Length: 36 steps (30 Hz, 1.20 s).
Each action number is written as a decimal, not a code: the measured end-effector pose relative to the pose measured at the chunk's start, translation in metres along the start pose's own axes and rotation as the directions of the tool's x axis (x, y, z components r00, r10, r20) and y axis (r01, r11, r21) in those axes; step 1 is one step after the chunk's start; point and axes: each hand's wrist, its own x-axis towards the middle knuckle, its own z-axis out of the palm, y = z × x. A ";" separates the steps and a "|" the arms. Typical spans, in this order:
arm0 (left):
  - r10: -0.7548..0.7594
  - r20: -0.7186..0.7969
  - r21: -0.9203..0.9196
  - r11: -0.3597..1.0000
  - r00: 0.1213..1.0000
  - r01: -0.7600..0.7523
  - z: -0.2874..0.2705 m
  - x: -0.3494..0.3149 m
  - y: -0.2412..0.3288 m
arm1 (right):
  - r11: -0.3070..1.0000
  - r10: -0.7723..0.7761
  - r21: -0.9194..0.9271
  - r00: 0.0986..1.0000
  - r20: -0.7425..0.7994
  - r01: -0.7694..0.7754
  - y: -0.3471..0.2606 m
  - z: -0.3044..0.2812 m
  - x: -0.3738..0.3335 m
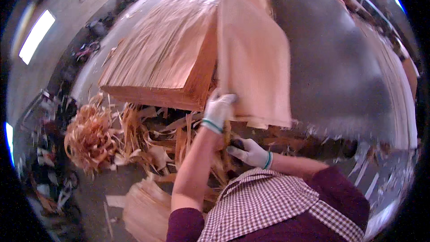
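My left hand (218, 110), in a white glove with a green cuff line, is closed at the near edge of a thin wood veneer sheet (257, 62). That pale pinkish sheet stretches away from me and is slightly blurred. Just left of it lies a thick stack of veneer sheets (161, 49), its cut layers visible on the near side. Lower and closer to my body, my gloved right hand (254, 153) has its fingers curled in around something dark. What it grips is too unclear to name.
A broad grey tabletop (331, 62) extends to the right, with more layered sheets (394, 76) along its far right side. Curled veneer scraps (92, 134) pile up below the stack at left. A loose veneer piece (150, 208) lies low on the floor near my left forearm.
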 end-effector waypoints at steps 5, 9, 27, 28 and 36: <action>0.022 -0.060 0.085 0.996 0.998 -0.017 -0.181 0.026 0.094 | 0.912 0.380 -0.207 0.919 0.099 -0.355 0.063 0.013 0.084; 0.173 -0.151 0.335 0.935 0.973 -0.114 -0.260 0.052 0.156 | 0.693 0.719 0.032 0.686 -0.109 -0.721 0.189 -0.045 0.137; 0.319 -0.222 0.574 0.807 0.921 -0.141 -0.538 0.206 0.321 | 0.423 0.755 0.716 0.222 -0.617 0.556 0.269 -0.097 0.487; 0.330 -0.236 0.582 0.801 0.914 -0.139 -0.550 0.213 0.325 | 0.474 0.710 0.682 0.216 -0.670 0.557 0.258 -0.096 0.499; 0.358 -0.079 0.704 0.681 0.930 -0.202 -0.714 0.312 0.337 | 0.882 0.104 0.113 0.045 -0.994 0.458 0.127 -0.020 0.553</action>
